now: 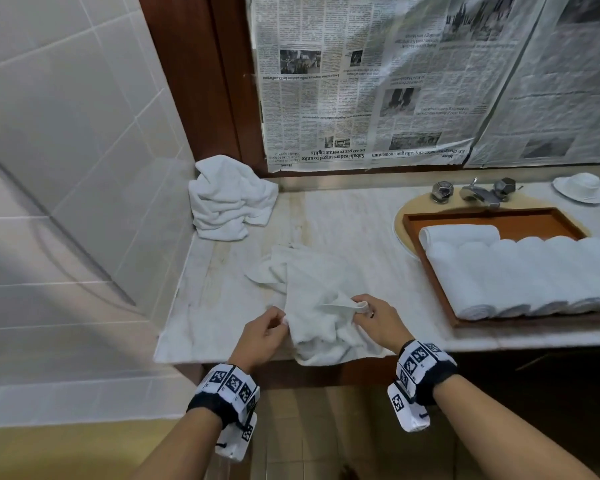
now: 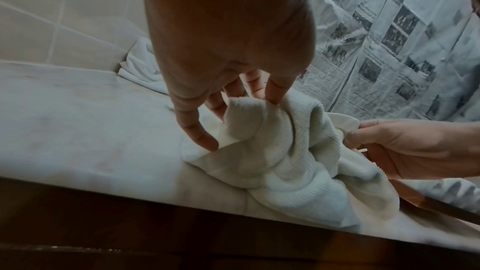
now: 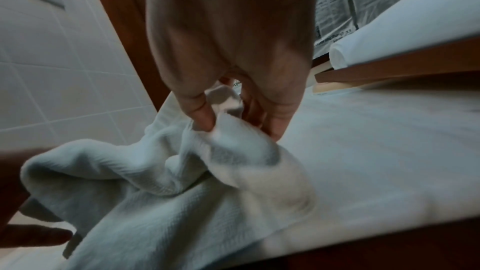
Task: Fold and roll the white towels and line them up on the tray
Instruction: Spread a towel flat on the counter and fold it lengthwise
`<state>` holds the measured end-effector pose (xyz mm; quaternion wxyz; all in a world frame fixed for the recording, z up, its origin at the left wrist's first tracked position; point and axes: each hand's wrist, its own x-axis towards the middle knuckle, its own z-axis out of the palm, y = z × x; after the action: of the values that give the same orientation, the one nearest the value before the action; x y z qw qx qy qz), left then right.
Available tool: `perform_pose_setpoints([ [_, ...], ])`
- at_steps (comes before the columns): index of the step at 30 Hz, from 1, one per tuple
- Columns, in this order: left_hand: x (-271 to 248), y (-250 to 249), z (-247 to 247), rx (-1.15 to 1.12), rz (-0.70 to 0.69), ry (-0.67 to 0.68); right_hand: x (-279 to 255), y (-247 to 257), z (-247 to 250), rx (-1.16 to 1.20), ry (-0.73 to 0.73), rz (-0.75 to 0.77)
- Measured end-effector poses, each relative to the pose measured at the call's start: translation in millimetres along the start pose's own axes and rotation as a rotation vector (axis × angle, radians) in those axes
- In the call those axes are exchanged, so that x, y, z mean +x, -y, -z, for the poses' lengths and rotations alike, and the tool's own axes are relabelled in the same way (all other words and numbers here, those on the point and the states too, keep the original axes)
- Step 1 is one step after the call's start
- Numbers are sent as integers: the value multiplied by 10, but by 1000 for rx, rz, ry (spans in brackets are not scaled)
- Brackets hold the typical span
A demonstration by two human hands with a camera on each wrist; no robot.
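Here, at the front edge of a pale marble counter (image 1: 343, 216), a person's two hands work a crumpled white towel (image 1: 312, 292). The towel lies loosely bunched, its long axis running from the front edge back toward the wall, with the near end spilling slightly over the edge. The left hand (image 1: 262, 332) pinches a fold of the towel's left side between thumb and fingers (image 2: 276, 91); its remaining fingers curl loosely. The right hand (image 1: 378, 322) pinches a corner of the same towel between thumb and forefinger (image 3: 201, 115), lifting that corner off the counter.

In the back left corner of the counter sits a heap of unfolded white towels (image 1: 229, 199), pressed against the tiled wall; how many are in it cannot be told.

Toward the right, a brown wooden tray (image 1: 482, 216) rests over the sink basin. On it lie rolled towels (image 1: 520, 275): six side by side in a row, their long axes running front to back, and one more lying crosswise behind the row's left end, seven in all.

Behind the tray stand a chrome tap (image 1: 478, 194) with two faceted knobs, and a white dish (image 1: 581, 188) near the back right corner.

Newspaper sheets (image 1: 378, 81) cover the mirror, hung upside down; one headline reads "Sabah leaders urged to unite".
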<state>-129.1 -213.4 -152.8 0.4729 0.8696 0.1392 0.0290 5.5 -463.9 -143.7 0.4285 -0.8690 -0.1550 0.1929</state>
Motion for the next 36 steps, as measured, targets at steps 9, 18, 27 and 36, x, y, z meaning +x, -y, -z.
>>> perform_pose_setpoints([
  [9,-335,-193,290,-66,-84,-3,-483,250,31,94,1,1],
  [18,-221,-298,227,127,-93,-157,-333,179,266,42,-47,15],
  [27,92,-583,43,127,-81,-128,24,145,299,134,8,25],
  [36,384,-416,-111,261,72,-108,468,10,-89,-268,23,162],
])
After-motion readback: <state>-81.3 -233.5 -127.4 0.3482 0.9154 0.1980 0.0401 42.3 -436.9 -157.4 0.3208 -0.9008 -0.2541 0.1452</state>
